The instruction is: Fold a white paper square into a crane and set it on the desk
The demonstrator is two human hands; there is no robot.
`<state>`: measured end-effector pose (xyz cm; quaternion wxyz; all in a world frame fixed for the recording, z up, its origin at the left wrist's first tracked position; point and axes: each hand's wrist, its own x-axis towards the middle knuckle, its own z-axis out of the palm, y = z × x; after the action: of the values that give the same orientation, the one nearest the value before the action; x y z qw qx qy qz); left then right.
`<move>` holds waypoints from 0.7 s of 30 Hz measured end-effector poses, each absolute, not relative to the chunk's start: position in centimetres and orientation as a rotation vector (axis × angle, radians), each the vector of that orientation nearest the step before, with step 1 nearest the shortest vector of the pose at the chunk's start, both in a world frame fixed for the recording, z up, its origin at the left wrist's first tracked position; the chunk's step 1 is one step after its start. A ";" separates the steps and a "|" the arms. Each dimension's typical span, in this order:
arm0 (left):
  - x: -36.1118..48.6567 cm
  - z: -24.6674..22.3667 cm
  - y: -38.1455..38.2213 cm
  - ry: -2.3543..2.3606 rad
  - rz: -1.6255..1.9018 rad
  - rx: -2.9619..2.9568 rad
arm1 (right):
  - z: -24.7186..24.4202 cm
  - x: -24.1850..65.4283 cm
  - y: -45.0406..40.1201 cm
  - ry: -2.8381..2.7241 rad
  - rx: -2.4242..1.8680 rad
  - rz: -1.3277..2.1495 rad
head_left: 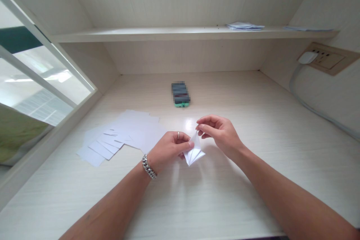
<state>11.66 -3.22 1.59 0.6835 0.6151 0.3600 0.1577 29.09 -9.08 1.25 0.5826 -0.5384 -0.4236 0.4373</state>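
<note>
A small folded white paper (194, 153), with a pointed top and fanned flaps at its lower end, is held above the desk. My left hand (170, 148), with a ring and a chain bracelet at the wrist, pinches it from the left, thumb on top. At the paper's upper tip, my right hand (218, 131) has its thumb and index finger closed on the point. Left of my hands, loose white sheets and smaller paper pieces (102, 149) lie overlapping on the desk.
A phone with a green edge (181, 94), its screen pixelated, lies toward the back of the desk (239, 93). Folded papers (245, 26) rest on the shelf (157, 34). A white plug (308, 58) sits in the right wall socket, its cable hanging down.
</note>
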 end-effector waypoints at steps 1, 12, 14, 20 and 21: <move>11.7 1.6 -3.2 0.812 0.367 1.391 | 1.2 29.1 -9.1 -1.027 -1.252 1.026; 11.9 1.3 -3.1 0.811 0.348 1.542 | 0.6 28.9 -9.0 -1.058 -1.226 1.089; 11.9 1.5 -3.2 0.821 0.344 1.558 | 0.7 28.8 -9.0 -1.012 -1.222 1.099; 11.9 1.8 -3.2 0.831 0.349 1.513 | 0.8 28.9 -8.9 -0.999 -1.222 1.101; 11.9 1.8 -3.2 0.835 0.357 1.512 | 0.8 28.9 -8.9 -0.995 -1.219 1.104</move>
<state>11.90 -3.20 1.77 0.6358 0.6617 0.3655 0.1562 28.92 -8.86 0.78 0.5727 -0.5198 -0.4244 0.4709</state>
